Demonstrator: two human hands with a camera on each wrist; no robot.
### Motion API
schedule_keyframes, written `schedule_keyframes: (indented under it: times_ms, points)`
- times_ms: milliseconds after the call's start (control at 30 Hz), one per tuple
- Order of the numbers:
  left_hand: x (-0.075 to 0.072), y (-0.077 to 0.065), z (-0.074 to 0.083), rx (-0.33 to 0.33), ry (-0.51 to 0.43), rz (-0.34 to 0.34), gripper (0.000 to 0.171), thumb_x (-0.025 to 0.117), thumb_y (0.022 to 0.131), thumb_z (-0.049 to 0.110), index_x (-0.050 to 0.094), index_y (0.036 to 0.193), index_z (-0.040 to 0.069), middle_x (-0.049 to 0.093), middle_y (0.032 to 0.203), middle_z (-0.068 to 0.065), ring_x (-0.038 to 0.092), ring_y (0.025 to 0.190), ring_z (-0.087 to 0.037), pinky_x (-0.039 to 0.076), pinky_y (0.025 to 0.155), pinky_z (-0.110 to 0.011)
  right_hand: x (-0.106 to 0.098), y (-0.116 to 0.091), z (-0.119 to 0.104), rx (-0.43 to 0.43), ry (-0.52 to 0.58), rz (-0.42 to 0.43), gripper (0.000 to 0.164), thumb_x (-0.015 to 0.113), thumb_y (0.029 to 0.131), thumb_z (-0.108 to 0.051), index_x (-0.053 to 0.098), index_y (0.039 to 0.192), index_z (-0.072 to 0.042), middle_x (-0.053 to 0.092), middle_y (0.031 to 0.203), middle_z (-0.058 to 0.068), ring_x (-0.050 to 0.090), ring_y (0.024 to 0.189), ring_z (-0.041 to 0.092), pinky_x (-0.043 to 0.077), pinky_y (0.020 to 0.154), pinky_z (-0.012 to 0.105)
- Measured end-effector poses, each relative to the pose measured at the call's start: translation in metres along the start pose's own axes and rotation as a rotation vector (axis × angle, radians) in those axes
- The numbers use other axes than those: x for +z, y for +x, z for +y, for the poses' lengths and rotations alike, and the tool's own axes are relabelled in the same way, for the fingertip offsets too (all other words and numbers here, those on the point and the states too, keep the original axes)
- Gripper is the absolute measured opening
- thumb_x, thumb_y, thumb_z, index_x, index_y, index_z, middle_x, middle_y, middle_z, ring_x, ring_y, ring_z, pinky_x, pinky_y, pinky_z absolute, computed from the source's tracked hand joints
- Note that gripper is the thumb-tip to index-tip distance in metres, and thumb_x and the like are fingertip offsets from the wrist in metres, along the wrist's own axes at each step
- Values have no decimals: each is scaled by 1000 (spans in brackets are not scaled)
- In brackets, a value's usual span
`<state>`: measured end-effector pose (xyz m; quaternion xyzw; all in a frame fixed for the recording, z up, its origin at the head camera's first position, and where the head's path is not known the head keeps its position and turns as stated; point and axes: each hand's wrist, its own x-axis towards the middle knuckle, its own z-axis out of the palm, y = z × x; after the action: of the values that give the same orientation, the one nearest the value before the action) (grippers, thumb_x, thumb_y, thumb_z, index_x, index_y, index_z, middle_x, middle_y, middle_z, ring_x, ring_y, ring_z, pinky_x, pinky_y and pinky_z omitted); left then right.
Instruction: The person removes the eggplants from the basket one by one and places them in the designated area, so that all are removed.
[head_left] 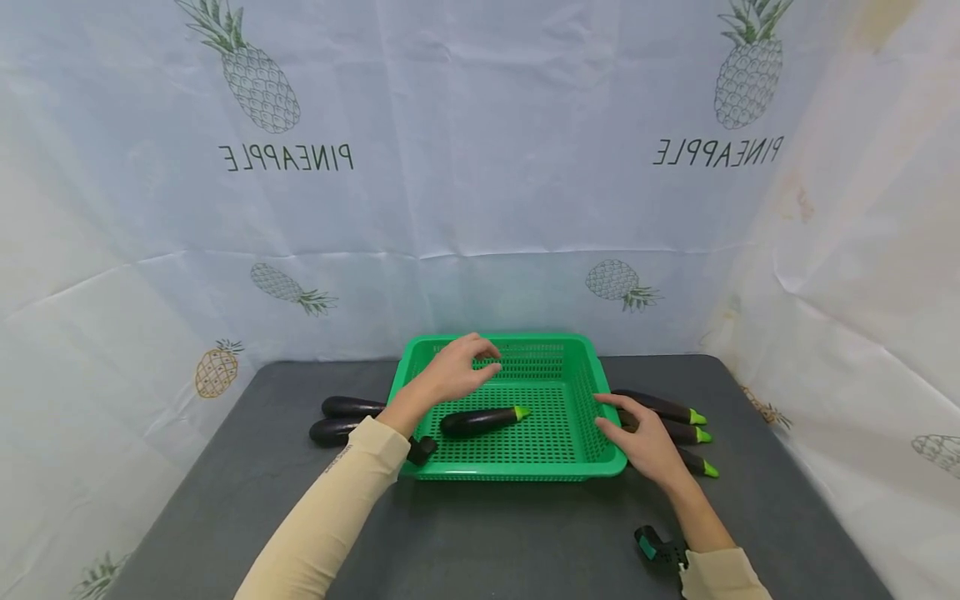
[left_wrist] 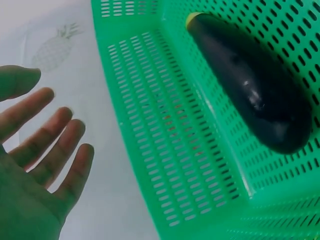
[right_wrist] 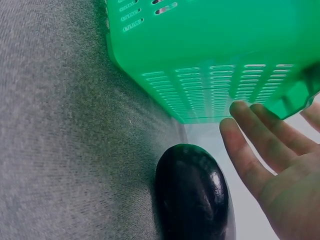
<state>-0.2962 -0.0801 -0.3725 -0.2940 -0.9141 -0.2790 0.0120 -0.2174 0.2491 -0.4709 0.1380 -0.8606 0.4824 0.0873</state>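
A green plastic basket [head_left: 517, 477] with slotted walls stands on the dark table, and one eggplant [head_left: 480, 422] lies on its floor. Over the basket's left part hovers my left hand [head_left: 457, 368], fingers loosely bent and holding nothing. In the left wrist view the same eggplant [left_wrist: 255, 85] shows whole, apart from the spread fingers. My right hand [head_left: 645, 437] is at the basket's right rim with its fingers extended. In the right wrist view its fingertips are close to the outer wall; whether they touch is hard to tell. Below that hand lies another eggplant [right_wrist: 192, 195].
Left of the basket lie two eggplants [head_left: 351, 407], partly covered by my left forearm. Three eggplants [head_left: 663, 407] with green stem ends lie to its right, partly behind my right hand. Pineapple-printed cloth [head_left: 495, 208] hangs behind and at both sides of the table [head_left: 510, 542].
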Motion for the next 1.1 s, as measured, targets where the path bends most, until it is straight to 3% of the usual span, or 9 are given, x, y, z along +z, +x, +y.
schedule_keyframes:
  times_ms: [233, 533, 733, 1100]
  points:
    - [8, 9, -4, -14, 59, -88, 25, 62, 104, 24, 67, 126, 13, 61, 126, -8, 58, 116, -25, 50, 96, -44, 0, 0, -2, 4, 13, -6, 45, 66, 102, -27, 58, 142, -10, 53, 147, 16, 61, 113, 28, 55, 85, 35]
    - [25, 19, -16, -23, 130, -197, 28, 61, 104, 28, 66, 127, 13, 60, 121, -9, 59, 116, -27, 51, 94, -45, 1, -1, -1, 2, 14, -5, 44, 65, 102, -27, 59, 142, -11, 54, 146, 15, 62, 111, 22, 55, 84, 34]
    - [38, 22, -24, -63, 109, -243, 34, 59, 104, 28, 63, 133, 8, 57, 130, -16, 57, 118, -31, 50, 96, -49, 0, -2, -1, 1, 27, 2, 43, 65, 102, -26, 59, 142, -11, 54, 145, 15, 62, 107, 18, 55, 83, 33]
    - [53, 21, -31, -113, -14, -370, 49, 61, 104, 34, 54, 146, 11, 58, 131, -15, 59, 115, -28, 51, 94, -48, 1, -1, 1, -9, 41, 7, 42, 65, 102, -24, 59, 141, -11, 54, 144, 16, 63, 106, 16, 55, 80, 32]
